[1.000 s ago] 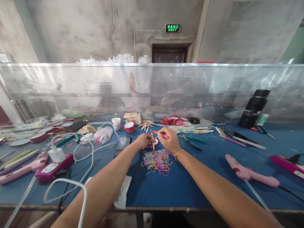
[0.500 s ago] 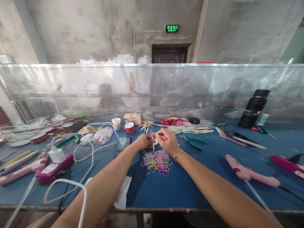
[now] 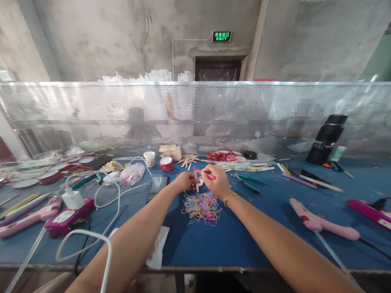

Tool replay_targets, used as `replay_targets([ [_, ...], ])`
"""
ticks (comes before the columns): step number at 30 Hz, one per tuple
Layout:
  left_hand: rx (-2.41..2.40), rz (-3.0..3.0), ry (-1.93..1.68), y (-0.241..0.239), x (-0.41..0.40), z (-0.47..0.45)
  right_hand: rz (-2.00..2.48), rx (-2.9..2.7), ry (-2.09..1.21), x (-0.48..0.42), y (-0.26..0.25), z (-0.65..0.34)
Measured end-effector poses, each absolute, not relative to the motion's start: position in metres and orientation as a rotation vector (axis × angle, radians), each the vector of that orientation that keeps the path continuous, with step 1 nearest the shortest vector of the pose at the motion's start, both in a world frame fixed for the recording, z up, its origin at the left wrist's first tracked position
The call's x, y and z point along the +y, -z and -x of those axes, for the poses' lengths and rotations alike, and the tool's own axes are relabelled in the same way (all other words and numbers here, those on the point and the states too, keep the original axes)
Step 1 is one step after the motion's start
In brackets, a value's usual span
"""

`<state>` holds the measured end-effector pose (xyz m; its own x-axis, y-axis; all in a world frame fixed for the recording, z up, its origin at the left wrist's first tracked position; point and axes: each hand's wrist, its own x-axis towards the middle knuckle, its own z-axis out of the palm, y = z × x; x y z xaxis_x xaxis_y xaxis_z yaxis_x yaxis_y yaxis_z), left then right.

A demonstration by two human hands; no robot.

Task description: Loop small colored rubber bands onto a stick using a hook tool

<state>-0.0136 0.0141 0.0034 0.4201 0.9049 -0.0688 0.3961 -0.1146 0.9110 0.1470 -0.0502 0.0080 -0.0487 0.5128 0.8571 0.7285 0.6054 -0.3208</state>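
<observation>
Was a blue table, thickly strewn. Bore a heap of colourful loops at near centre. Held a white paper cup, a stack of red-rimmed discs and loose wooden sticks along the far middle. Carried green-handled pliers right of centre, a pink glue gun at near right, a black bottle at far right and a magenta power strip at near left.
</observation>
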Motion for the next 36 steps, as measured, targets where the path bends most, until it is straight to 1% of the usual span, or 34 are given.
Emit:
replay_targets([
  [36, 1.157, -1.699, -0.652, -0.0095, 0.0094, 0.0156, 1.058, -1.64, 0.209, -0.05, -0.0101, -0.147],
])
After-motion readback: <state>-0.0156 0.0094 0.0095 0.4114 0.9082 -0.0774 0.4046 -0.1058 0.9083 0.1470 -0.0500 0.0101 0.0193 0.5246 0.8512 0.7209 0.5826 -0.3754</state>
